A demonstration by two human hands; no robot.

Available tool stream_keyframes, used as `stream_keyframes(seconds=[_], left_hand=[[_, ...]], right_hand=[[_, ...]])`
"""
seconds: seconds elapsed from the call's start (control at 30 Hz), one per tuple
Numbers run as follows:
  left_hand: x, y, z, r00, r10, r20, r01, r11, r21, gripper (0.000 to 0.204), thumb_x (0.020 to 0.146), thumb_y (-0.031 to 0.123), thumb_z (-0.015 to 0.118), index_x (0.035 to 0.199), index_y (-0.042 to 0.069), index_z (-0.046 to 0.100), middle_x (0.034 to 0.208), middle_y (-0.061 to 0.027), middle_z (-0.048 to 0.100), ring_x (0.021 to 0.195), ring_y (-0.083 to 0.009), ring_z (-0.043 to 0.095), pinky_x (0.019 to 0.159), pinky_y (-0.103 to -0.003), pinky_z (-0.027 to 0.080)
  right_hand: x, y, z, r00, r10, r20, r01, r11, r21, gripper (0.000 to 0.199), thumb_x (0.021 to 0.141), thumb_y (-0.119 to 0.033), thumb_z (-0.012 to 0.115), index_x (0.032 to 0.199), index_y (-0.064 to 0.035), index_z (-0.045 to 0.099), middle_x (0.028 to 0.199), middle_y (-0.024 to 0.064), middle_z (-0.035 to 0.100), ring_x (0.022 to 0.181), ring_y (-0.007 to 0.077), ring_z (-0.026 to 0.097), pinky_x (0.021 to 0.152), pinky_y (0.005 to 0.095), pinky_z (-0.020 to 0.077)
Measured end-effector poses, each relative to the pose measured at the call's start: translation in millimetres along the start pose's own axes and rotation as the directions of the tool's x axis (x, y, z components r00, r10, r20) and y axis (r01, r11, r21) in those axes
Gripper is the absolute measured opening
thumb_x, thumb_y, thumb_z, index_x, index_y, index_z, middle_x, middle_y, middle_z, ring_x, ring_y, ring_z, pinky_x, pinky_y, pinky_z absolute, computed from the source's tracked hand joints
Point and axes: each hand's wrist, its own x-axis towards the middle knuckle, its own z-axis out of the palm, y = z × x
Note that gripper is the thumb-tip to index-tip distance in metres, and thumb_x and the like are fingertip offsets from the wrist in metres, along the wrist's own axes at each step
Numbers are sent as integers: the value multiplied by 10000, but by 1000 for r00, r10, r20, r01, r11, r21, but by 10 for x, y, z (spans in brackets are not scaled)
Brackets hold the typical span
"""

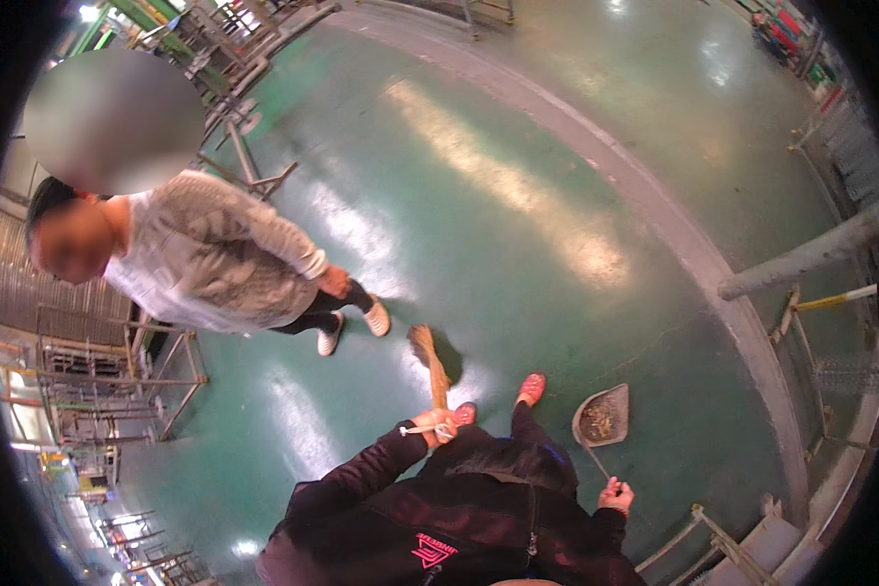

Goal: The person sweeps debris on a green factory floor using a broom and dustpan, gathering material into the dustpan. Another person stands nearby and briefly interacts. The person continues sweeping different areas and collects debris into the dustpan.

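Observation:
My left hand (436, 428) is closed around the handle of a straw broom (432, 366), whose brown bristles point away from me just above the green floor. The short pale end of the handle sticks out to the left of my fist. At my right side, my right hand (615, 495) grips the thin handle of a long-handled dustpan (623, 408). Brownish debris (598, 422) lies in its pan, which is in front of my right hand and to the right of my red shoes (531, 388).
A person (220, 259) in a grey top stands at the left, facing the floor area before me. Metal racks (171, 381) line the left side. A thick pipe (801, 252) and a raised kerb (645, 186) run along the right. A metal frame (718, 547) stands near my right arm.

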Motion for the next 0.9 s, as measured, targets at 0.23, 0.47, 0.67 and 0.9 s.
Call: stream_keyframes(seconds=[0.23,0.47,0.67,0.9], left_hand=[[1774,-41,1977,817,-358,452,300,933,198,151,778,136,493,691,52,402,541,-28,426,394,-103,389,320,-223,303],[1425,511,3264,735,-396,551,439,897,59,179,777,-19,458,932,-18,369,588,-3,372,415,-38,366,314,-133,287],[69,1249,2799,768,-76,636,199,972,-124,393,795,32,455,1155,-55,325,606,9,371,436,-13,390,337,-136,356],[-197,1725,1807,812,578,80,-583,811,50,121,736,63,518,781,-14,437,508,-39,408,362,-116,398,318,-221,342]], right_hand=[[-217,-134,136,998,66,-16,-66,998,7,279,759,-336,521,905,-114,434,716,-22,547,697,132,580,519,214,388],[3,-509,531,978,181,-106,-191,978,-89,206,753,-312,514,772,-122,434,686,-41,545,634,121,577,434,251,375],[231,-674,914,936,346,-73,-353,925,-143,201,763,-280,509,816,-104,427,745,-25,548,735,129,582,450,264,401],[485,-781,2138,968,250,7,-240,939,-247,214,772,-281,500,871,-112,415,804,-22,548,767,130,582,450,257,395]])
